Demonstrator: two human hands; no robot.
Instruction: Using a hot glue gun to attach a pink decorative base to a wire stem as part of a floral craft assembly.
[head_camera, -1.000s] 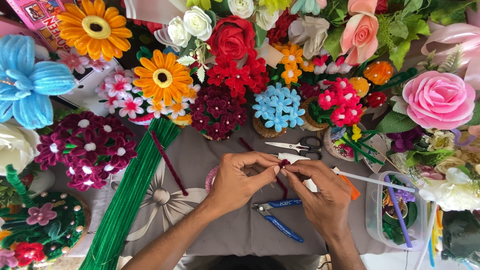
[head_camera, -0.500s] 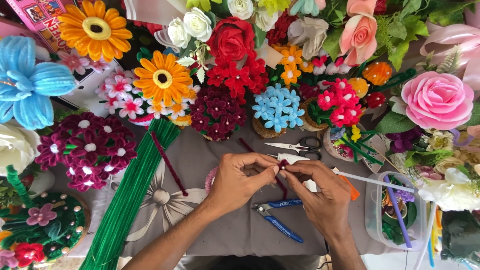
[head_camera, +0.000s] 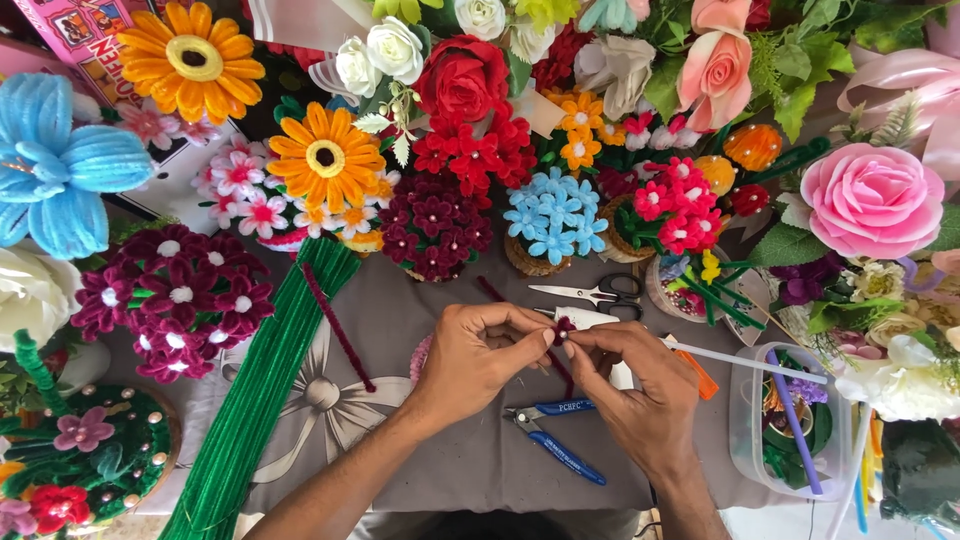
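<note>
Sitting right between the two sets of fingertips, a small dark-red pipe-cleaner piece (head_camera: 563, 327) is pinched from both sides just above the middle of the grey table cloth (head_camera: 440, 450). The left hand (head_camera: 478, 358) closes thumb and forefinger on it from the left, the right hand (head_camera: 640, 385) does the same from the right, so both are clamped on the same bit and neither is clearly the nearer. A dark-red stem appears to run down and slightly right from the pinch, passing under the right hand; its lower end is hidden, and the piece itself is too small and too covered to tell its shape.

Just below the hands lie blue-handled pliers (head_camera: 556, 440), their handles pointing down to the right. Just above, silver scissors (head_camera: 592, 292) lie level, touching neither hand. A loose dark-red pipe cleaner (head_camera: 338, 326) lies slanted beside a long bundle of green pipe cleaners (head_camera: 265, 385) well to the left. A clear plastic tub (head_camera: 790, 430) stands near the right hand, its contents hard to make out. Pipe-cleaner flowers in many colours ring the work, among them a blue cluster (head_camera: 553, 218)
</note>
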